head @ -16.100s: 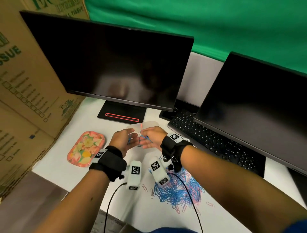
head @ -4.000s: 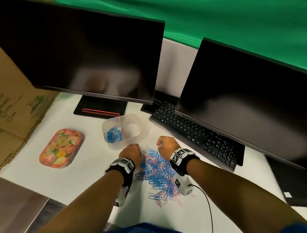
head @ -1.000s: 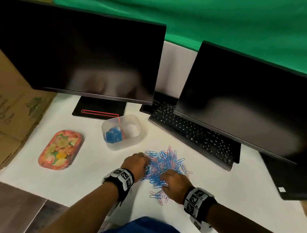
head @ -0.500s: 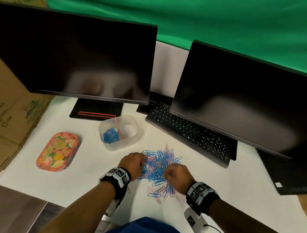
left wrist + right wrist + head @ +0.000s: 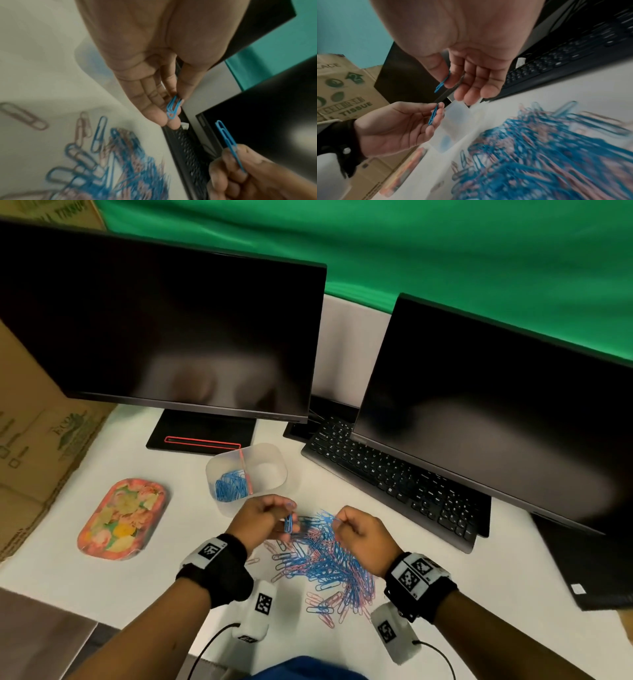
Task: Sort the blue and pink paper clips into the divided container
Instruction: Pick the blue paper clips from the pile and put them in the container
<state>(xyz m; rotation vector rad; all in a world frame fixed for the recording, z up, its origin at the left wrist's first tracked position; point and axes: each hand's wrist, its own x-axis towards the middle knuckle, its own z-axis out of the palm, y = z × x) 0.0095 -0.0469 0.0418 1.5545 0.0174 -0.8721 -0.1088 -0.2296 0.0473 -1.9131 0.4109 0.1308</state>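
Note:
A mixed heap of blue and pink paper clips [image 5: 325, 563] lies on the white desk. Just above its far edge my left hand [image 5: 263, 518] pinches a few blue clips [image 5: 173, 108] between thumb and fingers. My right hand [image 5: 359, 534] pinches one blue clip [image 5: 226, 139] between thumb and forefinger, a short way right of the left hand. The translucent divided container [image 5: 274, 453] stands beyond the hands; its left compartment holds blue clips [image 5: 231, 486], and the right compartment looks bare. A pink divider [image 5: 246, 474] splits it.
A flowered pink tray [image 5: 121, 517] lies at the left. Two dark monitors [image 5: 164, 330] and a black keyboard [image 5: 394, 477] close off the back and right. Cardboard boxes [image 5: 30, 440] stand at the far left. Cables trail from my wrist cameras at the desk's near edge.
Both hands have lifted off the heap, each with blue clips pinched, and moved a little toward the container. Half a second ago they were down in the pile.

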